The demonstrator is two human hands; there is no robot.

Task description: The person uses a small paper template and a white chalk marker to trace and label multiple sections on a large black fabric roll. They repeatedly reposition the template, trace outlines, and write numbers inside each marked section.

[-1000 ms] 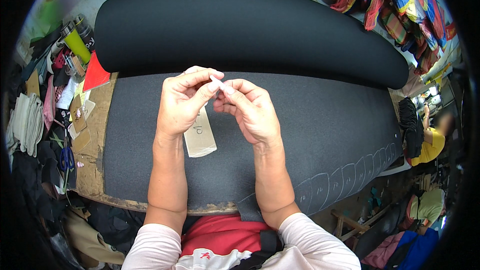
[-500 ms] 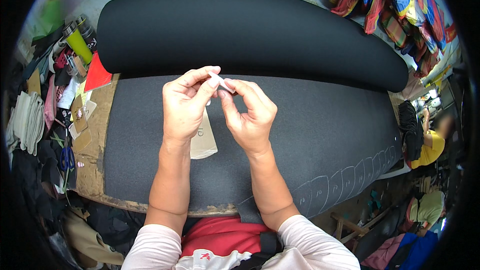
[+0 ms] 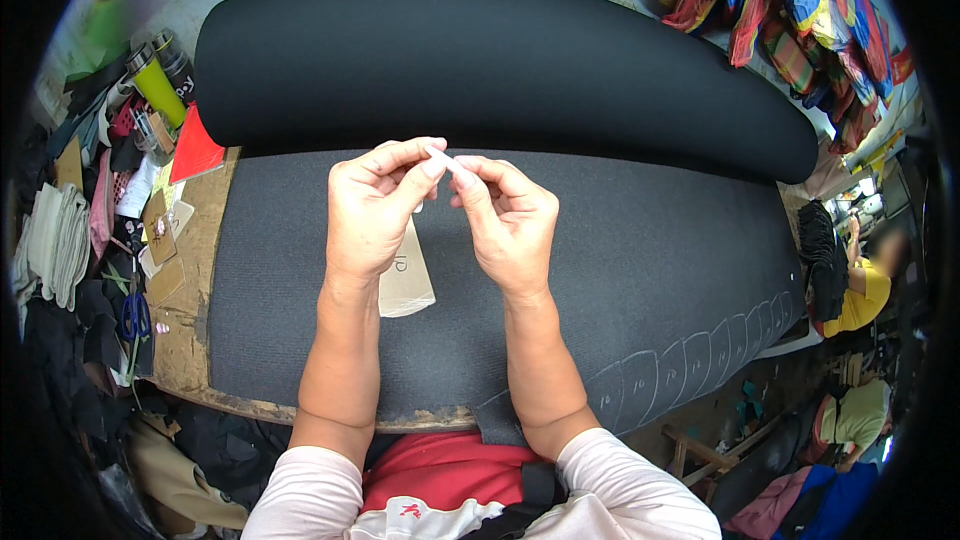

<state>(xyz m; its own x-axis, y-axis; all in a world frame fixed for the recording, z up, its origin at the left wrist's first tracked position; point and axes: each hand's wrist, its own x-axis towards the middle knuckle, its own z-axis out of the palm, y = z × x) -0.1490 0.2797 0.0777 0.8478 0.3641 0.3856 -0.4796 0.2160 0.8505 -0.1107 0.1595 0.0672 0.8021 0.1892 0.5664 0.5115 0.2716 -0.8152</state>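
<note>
A thin white sliver, apparently tailor's chalk [image 3: 443,157], is pinched between the fingertips of both my hands above the cloth. My left hand [image 3: 368,210] grips one end with thumb and forefinger, its other fingers curled. At the other end, the thumb and fingers of my right hand [image 3: 515,225] are closed on it. Beneath my hands lies a tan cardboard pattern piece [image 3: 408,285] with a mark on it; its upper part is hidden by my left hand. It rests on dark grey fabric [image 3: 270,270] spread over the table.
A large black fabric roll [image 3: 480,55] lies along the far side. White outlines [image 3: 685,365] run along the fabric's near right edge. At left are blue-handled scissors [image 3: 134,317], a red sheet [image 3: 196,147] and a green bottle [image 3: 155,85]. A person in yellow [image 3: 865,295] sits at far right.
My right thumb has moved up onto the chalk, and that hand has turned and shifted slightly right. The left hand stays nearly in place, still pinching.
</note>
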